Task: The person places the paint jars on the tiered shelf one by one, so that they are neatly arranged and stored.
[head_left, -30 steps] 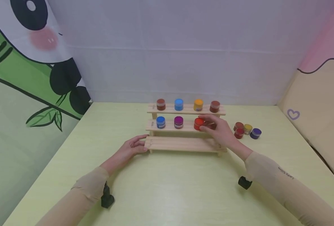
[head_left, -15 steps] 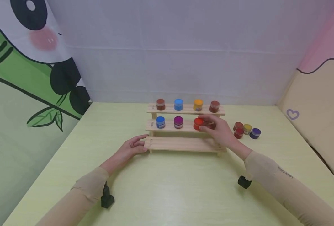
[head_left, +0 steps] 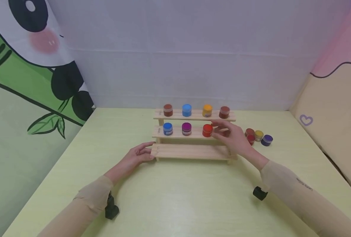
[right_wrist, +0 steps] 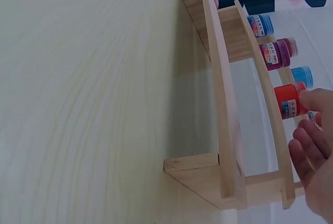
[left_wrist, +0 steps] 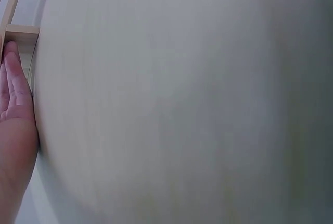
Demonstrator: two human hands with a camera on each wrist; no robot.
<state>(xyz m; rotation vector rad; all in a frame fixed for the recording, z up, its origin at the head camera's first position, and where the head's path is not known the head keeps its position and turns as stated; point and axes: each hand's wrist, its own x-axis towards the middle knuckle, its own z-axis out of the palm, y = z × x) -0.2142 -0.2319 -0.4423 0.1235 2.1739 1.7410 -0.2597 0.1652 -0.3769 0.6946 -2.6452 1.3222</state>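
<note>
A three-tier wooden display rack point(head_left: 190, 151) stands on the table. At the left end of its lowest shelf, my left hand point(head_left: 139, 154) holds on, thumb in front and fingers behind; the left wrist view shows that hand point(left_wrist: 15, 109) against the rack's leg. A red paint jar point(head_left: 207, 131) stands upright on the middle shelf, right of a purple jar point(head_left: 186, 129) and a blue jar point(head_left: 167, 129). Just right of the red jar is my right hand point(head_left: 230, 136), its fingers spread from it. Whether the thumb still touches the lid cannot be told in the right wrist view.
On the top shelf stand a brown jar point(head_left: 167, 110), a light blue jar point(head_left: 186, 110), an orange jar point(head_left: 207, 111) and another brown jar point(head_left: 224, 112). Right of the rack, a yellow jar point(head_left: 258, 135), a dark purple jar point(head_left: 267, 140) and reddish jars point(head_left: 249, 132) cluster on the table.
My right hand has let go of the red jar and drawn slightly to the right. The jar stays on the middle shelf. My left hand keeps its place at the rack.
</note>
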